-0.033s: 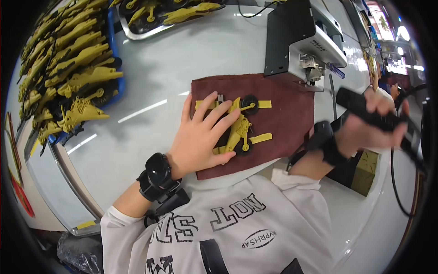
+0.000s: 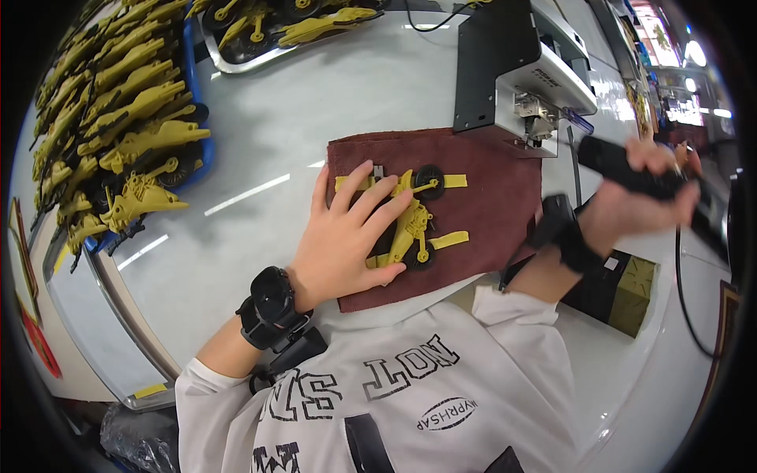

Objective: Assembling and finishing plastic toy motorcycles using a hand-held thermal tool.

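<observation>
Yellow plastic toy chassis (image 2: pixel 410 225) lay pinned flat on maroon cloth mat (image 2: pixel 505 197) by left hand (image 2: pixel 343 240); right hand (image 2: pixel 639 197) gripped black power screwdriver (image 2: pixel 623 169), likely fastening step; next needed bit alignment.

White long-sleeve top with big black outlined letters across the chest, cuffs pushed up. Chunky black watch-style band on the left wrist (image 2: pixel 272 303), similar black strap on the right wrist (image 2: pixel 561 229).

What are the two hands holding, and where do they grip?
Right hand grips a black corded power tool around its body. Left hand presses flat on the yellow plastic wheeled toy.
</observation>
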The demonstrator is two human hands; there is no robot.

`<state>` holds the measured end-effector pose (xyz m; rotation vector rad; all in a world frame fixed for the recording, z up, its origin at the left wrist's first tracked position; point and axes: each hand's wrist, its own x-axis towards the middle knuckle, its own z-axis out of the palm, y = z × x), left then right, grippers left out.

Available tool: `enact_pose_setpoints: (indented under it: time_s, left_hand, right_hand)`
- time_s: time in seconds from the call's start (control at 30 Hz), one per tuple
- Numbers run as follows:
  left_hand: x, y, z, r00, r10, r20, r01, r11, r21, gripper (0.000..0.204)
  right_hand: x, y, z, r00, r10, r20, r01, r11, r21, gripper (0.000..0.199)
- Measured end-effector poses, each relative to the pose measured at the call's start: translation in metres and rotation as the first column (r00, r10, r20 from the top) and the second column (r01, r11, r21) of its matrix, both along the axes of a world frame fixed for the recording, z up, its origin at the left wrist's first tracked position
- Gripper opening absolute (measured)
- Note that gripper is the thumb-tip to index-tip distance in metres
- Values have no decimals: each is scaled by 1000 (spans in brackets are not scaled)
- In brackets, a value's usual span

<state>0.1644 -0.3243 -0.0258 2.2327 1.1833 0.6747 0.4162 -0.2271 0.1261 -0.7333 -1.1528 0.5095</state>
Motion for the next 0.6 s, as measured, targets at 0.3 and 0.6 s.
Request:
enact_pose_setpoints:
  time_s: [0.3, 0.6]
  left_hand:
    - [0, 6, -2, 1000, 1, 10, -2, 1000, 21, 79]
    - [-2, 0, -2, 1000, 11, 25, -11, 999, 37, 80]
  right_hand:
    - [-28, -54, -35, 931, 365, 18, -364, 930, -59, 58]
    - [-69, -54, -64, 903, 430, 8, -428, 901, -62, 71]
